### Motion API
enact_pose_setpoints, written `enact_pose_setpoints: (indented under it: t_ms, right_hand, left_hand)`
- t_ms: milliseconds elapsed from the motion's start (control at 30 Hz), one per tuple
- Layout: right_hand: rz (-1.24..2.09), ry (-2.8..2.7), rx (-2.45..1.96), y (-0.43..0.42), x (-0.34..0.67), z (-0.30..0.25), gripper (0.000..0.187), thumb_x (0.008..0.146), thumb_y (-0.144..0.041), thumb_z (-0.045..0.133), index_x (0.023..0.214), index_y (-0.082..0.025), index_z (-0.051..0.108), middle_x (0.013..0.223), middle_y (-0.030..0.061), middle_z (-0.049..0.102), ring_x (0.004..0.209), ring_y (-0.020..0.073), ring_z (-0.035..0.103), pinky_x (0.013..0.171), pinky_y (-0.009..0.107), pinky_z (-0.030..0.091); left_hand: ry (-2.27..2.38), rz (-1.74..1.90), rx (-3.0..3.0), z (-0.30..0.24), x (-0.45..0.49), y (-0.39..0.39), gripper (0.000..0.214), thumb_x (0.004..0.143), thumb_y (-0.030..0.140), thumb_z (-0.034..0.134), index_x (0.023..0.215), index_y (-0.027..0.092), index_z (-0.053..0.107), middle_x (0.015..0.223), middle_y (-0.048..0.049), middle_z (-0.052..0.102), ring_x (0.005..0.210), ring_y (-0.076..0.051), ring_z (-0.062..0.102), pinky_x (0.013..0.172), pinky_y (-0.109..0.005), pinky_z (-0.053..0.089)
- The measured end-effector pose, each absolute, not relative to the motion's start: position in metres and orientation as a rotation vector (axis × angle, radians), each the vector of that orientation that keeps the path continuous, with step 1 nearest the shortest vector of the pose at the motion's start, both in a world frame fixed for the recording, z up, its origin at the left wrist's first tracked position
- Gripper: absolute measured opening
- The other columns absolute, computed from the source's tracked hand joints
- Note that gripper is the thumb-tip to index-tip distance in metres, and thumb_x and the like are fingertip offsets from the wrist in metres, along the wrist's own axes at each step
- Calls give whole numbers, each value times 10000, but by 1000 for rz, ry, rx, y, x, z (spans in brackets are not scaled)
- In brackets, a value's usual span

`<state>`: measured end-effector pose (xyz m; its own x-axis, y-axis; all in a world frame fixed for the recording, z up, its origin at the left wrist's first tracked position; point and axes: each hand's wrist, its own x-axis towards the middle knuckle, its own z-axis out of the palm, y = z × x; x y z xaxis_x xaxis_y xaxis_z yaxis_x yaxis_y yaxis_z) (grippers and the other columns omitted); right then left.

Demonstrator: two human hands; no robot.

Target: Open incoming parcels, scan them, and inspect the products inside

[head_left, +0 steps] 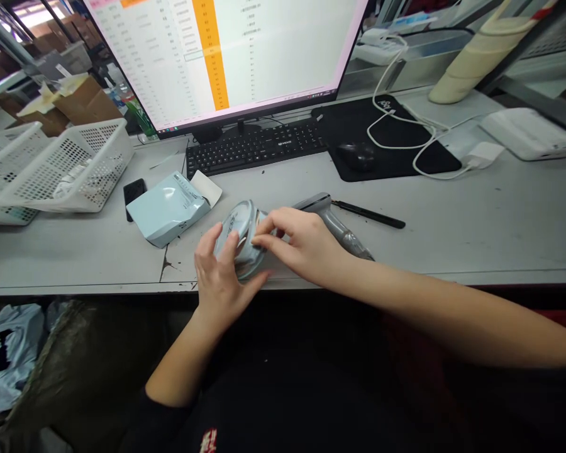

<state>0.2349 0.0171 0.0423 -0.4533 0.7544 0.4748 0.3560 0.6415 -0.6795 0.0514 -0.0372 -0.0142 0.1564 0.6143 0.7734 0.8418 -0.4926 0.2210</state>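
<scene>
Near the desk's front edge, my left hand [221, 270] is wrapped round a round, pale-blue, see-through case [238, 220], tilted on its side. Its exact kind is unclear; dark print shows on its face and something light and brown shows inside. My right hand [306, 242] pinches at the case's right edge with thumb and forefinger, where the fingers partly hide it. Beyond my right hand lies a grey handheld scanner [342, 229], partly covered by the hand. An opened light-blue carton [167, 207] with its flap out lies left of the case.
A black pen [370, 214] lies right of the scanner. Behind are a keyboard [259, 146], a mouse [356, 156] on a black mat [382, 126] and a monitor [283, 56]. White baskets [82, 170] and a phone [134, 196] are left; a white cable [422, 145] is right.
</scene>
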Motion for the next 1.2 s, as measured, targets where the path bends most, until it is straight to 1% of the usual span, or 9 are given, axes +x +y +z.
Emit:
enact_pose_setpoints:
  t_ms: [100,167,267,367,600,833,1033,1133,1200]
  right_hand:
    - [685,-2030,-884,25,218,46,139,909,-207,652,774,-184,625,815,17,697,772,159,600,730,292,410]
    - [694,-2027,-893,29,210,46,146,913,-223,650,774,-181,633,827,18,706,792,162,606,765,302,405]
    - [630,-2028,-910,35,208,44,157,902,-232,662,757,-183,628,807,9,710,806,169,598,832,329,384]
    - [639,-1979,-968,45,212,42,152,875,-228,660,738,-187,611,773,0,692,755,160,572,782,313,380]
    - [853,-1902,-1291,89,222,24,147,840,-239,667,718,-168,628,738,7,671,707,146,544,689,284,382]
    - [1647,-1699,-1364,99,208,24,233,896,-225,679,692,-174,578,661,-9,601,642,95,528,644,225,427]
    - [1716,-1718,-1327,85,216,31,244,902,-260,669,692,-166,587,728,34,673,674,111,608,663,231,499]
    - [1462,-1960,-1004,95,254,47,297,954,-412,566,817,-170,670,886,70,738,840,169,680,834,323,543]
    - [855,-2107,-986,114,297,51,338,965,-448,518,902,-181,716,992,92,744,978,225,668,953,416,506]
  left_hand:
    - [-1464,-1202,-2167,-13,44,-26,592,884,238,701,1437,280,492,1425,-159,514,1282,-310,553,1023,-458,493]
    - [-1431,-1278,-2199,-15,37,-20,540,903,142,635,1413,289,535,1308,-112,619,1177,-246,632,982,-382,522]
    - [-1342,-1412,-2162,-22,30,-13,513,883,74,618,1351,283,598,1175,-71,681,1062,-197,676,934,-321,536]
    - [-1285,-1456,-2111,-25,30,-11,431,859,38,630,1223,265,671,1117,-58,699,983,-178,683,877,-297,541]
    - [-1159,-1635,-2046,-42,28,-20,342,817,44,724,1089,247,677,1064,-52,691,937,-169,682,820,-298,546]
    - [-1308,-2041,-1818,-79,14,-34,281,777,123,787,960,235,606,1055,-16,664,943,-167,668,861,-330,518]
    - [-1571,-2576,-1272,-75,0,-37,364,826,291,769,1115,252,551,1023,16,594,914,-109,617,889,-254,492]
    - [-1816,-2857,-1092,-69,-8,-35,428,825,367,766,1178,277,542,1091,-3,629,965,-136,631,901,-273,516]
    - [-2046,-2941,-1108,-66,-11,-30,425,871,447,697,1236,293,542,1171,-42,653,1046,-186,646,905,-313,542]
